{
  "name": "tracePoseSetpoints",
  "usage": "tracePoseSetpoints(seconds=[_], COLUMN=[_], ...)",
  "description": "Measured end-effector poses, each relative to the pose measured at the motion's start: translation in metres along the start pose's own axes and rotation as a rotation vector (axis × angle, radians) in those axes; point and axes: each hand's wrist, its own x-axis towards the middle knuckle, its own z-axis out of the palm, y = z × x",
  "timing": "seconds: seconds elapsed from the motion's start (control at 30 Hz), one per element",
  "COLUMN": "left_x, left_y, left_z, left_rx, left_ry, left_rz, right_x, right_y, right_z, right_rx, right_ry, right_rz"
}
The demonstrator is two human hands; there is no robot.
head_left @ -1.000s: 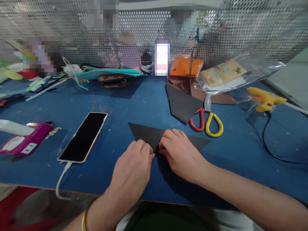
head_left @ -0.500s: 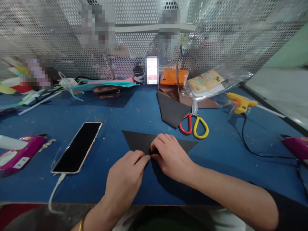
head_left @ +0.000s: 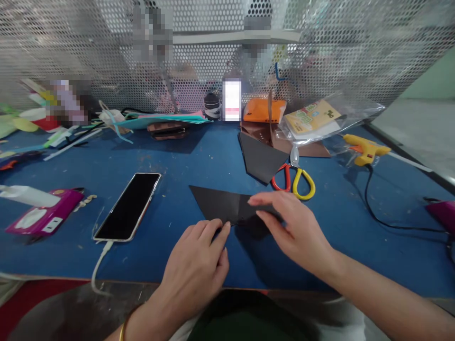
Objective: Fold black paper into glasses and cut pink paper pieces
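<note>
A black triangular sheet of paper (head_left: 216, 203) lies on the blue table (head_left: 199, 156) in front of me. My left hand (head_left: 199, 260) rests with curled fingers, its fingertips pressing the paper's near edge. My right hand (head_left: 291, 227) has lifted the paper's right corner, fingers stretched out with the flap pinched between thumb and fingers. The flap is raised off the table and casts a shadow under it.
Red and yellow scissors (head_left: 295, 177) and a second black paper piece (head_left: 259, 158) lie just beyond. A phone (head_left: 128, 206) on a white cable sits left, a pink box (head_left: 44, 218) farther left, a yellow glue gun (head_left: 364, 149) with black cord right. Perforated metal screen (head_left: 355, 52) behind.
My right hand has moved right and lifted the paper's right corner up off the table; before, both hands pinched the paper's middle. My left hand stays pressing near the centre.
</note>
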Motion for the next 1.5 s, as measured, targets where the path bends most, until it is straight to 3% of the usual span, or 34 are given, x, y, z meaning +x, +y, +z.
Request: tracePoseSetpoints(seconds=[0.13, 0.2, 0.47, 0.67, 0.97, 1.3, 1.5], left_x=[-0.003, -0.005, -0.011, -0.007, -0.005, -0.004, -0.003], left_y=[0.002, 0.003, 0.001, -0.001, 0.002, 0.001, 0.003], left_z=[0.003, 0.005, 0.007, 0.005, 0.008, 0.008, 0.007], left_rx=[0.023, 0.036, -0.014, -0.058, -0.008, 0.058, 0.046], left_ry=[0.010, 0.028, 0.088, 0.086, 0.060, 0.017, 0.054], left_rz=[0.024, 0.028, 0.037, 0.035, 0.064, 0.124, 0.106], right_x=[-0.020, -0.025, -0.034, -0.036, -0.047, -0.060, -0.058], right_y=[-0.011, -0.016, -0.031, -0.033, -0.034, -0.036, -0.039], right_z=[0.009, 0.016, 0.026, 0.032, 0.027, 0.022, 0.024], right_rx=[-0.253, -0.371, -0.496, -0.448, -0.439, -0.429, -0.424], right_ry=[-0.266, -0.340, -0.339, -0.316, -0.344, -0.226, -0.180], right_rz=[-0.270, -0.366, -0.441, -0.335, -0.294, -0.212, -0.197])
